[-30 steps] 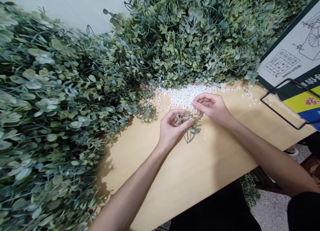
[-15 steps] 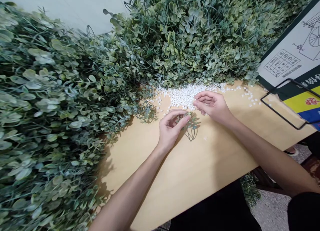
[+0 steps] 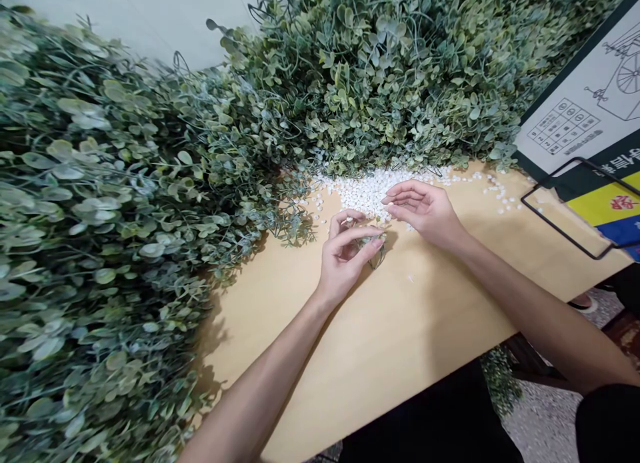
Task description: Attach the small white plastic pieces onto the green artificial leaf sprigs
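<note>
Thumb and fingers of my left hand (image 3: 343, 257) are closed on a small artificial leaf sprig (image 3: 376, 259). The sprig's thin stems hang low over the table, and the hand covers much of it. To its right, my right hand (image 3: 425, 211) is closed in a pinch at the near edge of a heap of small white beads (image 3: 363, 193). A small white bead seems to sit between its thumb and index fingertips. The two hands are apart, with a short gap between their fingertips.
Dense piles of artificial greenery (image 3: 120, 203) line the left and back of the wooden table (image 3: 350, 356). At the right stands a printed box (image 3: 565, 133) with a black wire frame (image 3: 560, 229) before it. Loose beads lie scattered near the box.
My left hand has turned, its fingers lifting and spreading slightly, and the sprig has swung so that less of it shows. The right hand has shifted slightly left, still pinching.
</note>
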### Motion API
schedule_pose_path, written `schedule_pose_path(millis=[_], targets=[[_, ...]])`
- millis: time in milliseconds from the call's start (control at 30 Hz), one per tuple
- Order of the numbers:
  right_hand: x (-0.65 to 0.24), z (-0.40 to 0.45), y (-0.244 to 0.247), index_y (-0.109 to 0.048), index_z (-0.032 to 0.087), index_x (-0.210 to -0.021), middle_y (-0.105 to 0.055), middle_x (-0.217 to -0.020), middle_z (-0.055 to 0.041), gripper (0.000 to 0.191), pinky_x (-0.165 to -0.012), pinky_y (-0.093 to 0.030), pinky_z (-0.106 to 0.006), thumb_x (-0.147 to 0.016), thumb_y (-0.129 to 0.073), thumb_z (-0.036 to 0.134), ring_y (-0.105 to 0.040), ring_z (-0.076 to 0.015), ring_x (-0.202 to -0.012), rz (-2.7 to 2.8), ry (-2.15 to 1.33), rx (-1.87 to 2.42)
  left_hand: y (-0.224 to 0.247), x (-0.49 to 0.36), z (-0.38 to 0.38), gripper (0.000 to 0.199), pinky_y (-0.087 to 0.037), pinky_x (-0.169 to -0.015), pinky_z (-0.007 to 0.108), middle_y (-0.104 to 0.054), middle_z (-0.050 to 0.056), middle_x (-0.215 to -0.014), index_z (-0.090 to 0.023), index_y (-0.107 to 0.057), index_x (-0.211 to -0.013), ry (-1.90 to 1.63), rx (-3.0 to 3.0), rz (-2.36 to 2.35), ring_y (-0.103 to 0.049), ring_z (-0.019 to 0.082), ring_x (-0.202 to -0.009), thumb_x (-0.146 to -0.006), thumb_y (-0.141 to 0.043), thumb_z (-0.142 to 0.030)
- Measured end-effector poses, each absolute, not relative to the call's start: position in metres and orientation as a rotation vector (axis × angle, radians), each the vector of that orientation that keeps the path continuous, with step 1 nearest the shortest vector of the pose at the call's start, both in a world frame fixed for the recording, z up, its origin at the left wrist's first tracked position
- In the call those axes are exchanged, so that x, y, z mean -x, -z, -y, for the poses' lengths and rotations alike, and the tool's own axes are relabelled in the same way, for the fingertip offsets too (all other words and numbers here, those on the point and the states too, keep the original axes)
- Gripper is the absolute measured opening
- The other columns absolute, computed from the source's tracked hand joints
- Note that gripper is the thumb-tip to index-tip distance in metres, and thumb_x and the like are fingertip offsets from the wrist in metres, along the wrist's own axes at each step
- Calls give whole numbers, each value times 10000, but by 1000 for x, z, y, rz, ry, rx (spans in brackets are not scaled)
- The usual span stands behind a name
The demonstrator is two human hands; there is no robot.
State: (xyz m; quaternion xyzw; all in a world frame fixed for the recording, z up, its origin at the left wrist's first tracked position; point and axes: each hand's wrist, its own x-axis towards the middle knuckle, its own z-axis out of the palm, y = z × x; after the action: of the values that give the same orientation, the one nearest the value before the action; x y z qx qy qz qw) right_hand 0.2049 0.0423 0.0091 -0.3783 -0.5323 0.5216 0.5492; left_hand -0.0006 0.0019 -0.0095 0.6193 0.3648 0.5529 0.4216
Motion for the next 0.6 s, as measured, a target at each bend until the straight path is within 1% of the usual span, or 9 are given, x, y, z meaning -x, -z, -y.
schedule_pose_path(millis=[67, 167, 267, 367, 500, 600], targets=[[-205, -42, -10, -743, 201, -1000, -799, -976, -43, 437, -952, -618, -334, -657, -988, 314, -749, -180, -946, 1251, -1245, 894, 10, 1, -2, 168, -519, -1083, 370, -606, 95, -1241, -300, -878, -994, -1372, -1532, -890, -634, 227, -1186, -827, -881, -283], [-206, -42, -11, -753, 197, -979, -791, -954, -40, 440, -889, -627, -325, -632, -1001, 304, -736, -172, -889, 1268, -1229, 910, 13, 1, -2, 176, -580, -919, 309, -691, 79, -1097, -301, -870, -1024, -1334, -1515, -852, -681, 190, -1036, -851, -859, -270], [-206, -41, -12, -766, 192, -927, -781, -937, -34, 429, -907, -629, -345, -598, -1014, 313, -728, -173, -872, 1262, -1243, 912, 15, 0, -2, 185, -591, -803, 267, -753, 67, -1026, -283, -862, -1037, -1313, -1454, -890, -708, 173, -946, -852, -860, -281], [-204, -40, -12, -787, 185, -872, -782, -915, -36, 384, -936, -628, -365, -592, -1014, 317, -730, -176, -863, 1242, -1289, 908, 17, -1, -2, 208, -617, -809, 296, -763, 59, -984, -260, -855, -1042, -1330, -1340, -943, -723, 174, -892, -842, -869, -317], [-203, -38, -13, -804, 180, -816, -782, -901, -39, 298, -920, -622, -350, -630, -996, 311, -729, -174, -862, 1283, -1273, 881, 18, -3, -2, 198, -639, -843, 327, -778, 64, -1051, -265, -861, -1006, -1337, -1265, -891, -742, 200, -962, -819, -884, -328], [-204, -38, -13, -807, 185, -839, -786, -889, -34, 277, -884, -618, -343, -665, -978, 313, -725, -171, -845, 1323, -1252, 888, 17, -3, -3, 200, -638, -867, 337, -797, 62, -1049, -270, -867, -1000, -1306, -1234, -880, -753, 207, -966, -810, -890, -327]])
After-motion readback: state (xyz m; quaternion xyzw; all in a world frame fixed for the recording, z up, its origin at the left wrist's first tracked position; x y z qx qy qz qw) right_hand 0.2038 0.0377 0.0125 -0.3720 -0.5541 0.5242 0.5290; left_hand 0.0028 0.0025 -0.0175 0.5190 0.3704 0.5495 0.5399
